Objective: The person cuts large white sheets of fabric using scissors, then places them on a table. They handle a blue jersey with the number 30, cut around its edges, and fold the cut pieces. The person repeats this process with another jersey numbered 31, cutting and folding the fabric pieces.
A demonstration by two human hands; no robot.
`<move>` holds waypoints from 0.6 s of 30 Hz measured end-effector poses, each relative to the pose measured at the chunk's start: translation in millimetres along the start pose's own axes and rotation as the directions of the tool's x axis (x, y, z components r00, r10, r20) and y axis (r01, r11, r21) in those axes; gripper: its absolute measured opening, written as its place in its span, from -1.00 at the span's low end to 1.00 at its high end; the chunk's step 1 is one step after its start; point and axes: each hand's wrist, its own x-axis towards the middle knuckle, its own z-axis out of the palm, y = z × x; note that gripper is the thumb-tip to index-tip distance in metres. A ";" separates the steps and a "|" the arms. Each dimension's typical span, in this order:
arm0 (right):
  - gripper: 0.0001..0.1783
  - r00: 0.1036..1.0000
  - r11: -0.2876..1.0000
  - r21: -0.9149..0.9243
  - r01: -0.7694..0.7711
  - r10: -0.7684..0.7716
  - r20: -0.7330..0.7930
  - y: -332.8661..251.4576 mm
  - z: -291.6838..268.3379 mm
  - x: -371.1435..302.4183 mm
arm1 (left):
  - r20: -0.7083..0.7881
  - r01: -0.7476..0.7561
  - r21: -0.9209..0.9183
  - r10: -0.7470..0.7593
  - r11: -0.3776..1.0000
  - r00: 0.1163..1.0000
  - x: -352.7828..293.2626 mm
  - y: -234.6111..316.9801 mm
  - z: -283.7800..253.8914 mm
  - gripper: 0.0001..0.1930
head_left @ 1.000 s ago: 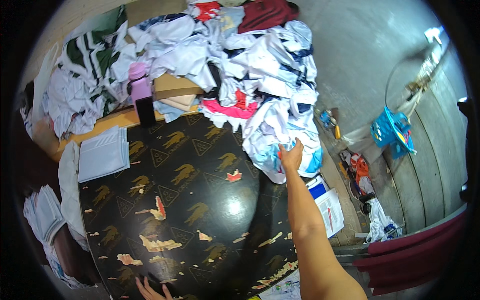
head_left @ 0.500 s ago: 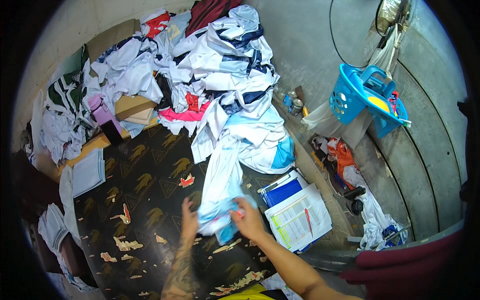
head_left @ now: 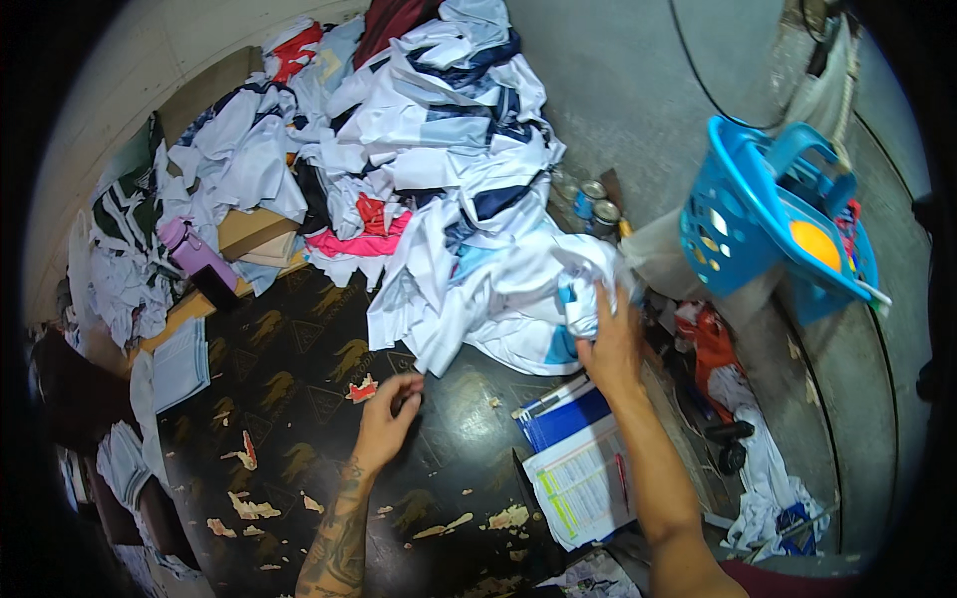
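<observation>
My right hand [head_left: 616, 339] is at the right side of the garment pile, fingers bent over a bunched white and light-blue garment [head_left: 581, 307]; its fingertips are slightly blurred. My left hand [head_left: 389, 424] hovers over the dark table with fingers loosely curled and a gap between thumb and forefinger. Those fingertips come close to the lower corner of a white garment [head_left: 424, 339]; whether they touch it I cannot make out. Behind both hands rises a large heap of white, navy and light-blue garments [head_left: 439, 140].
The dark printed tabletop [head_left: 329, 419] has worn, peeling patches. Papers [head_left: 578, 478] with a red pen lie beside my right forearm. A blue plastic basket [head_left: 743, 224] hangs at the right, near small cans [head_left: 598, 204]. A purple bottle [head_left: 189, 244] and folded cloth [head_left: 181, 364] are at the left.
My right hand has carried the bunched white and light-blue garment forward and right onto the pile's edge. My left hand has come away from it and moved slightly forward. The view has shifted slightly.
</observation>
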 end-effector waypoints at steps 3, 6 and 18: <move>-0.19 0.984 0.997 -0.015 -0.073 0.075 0.160 -8.4 35.7 -7.4 | -0.081 0.016 0.202 0.000 0.979 0.997 2.0 -36.8 -4.1 -0.58; -0.18 0.935 0.929 0.104 0.355 -0.352 -0.050 10.4 102.1 11.7 | -0.162 -0.038 0.419 0.115 0.907 0.980 46.8 -52.7 -1.6 -0.52; -0.04 0.999 0.875 0.484 0.031 -0.039 0.008 49.6 198.2 85.7 | -0.201 -0.021 -0.221 -0.024 0.975 0.979 243.0 51.5 -14.5 -0.40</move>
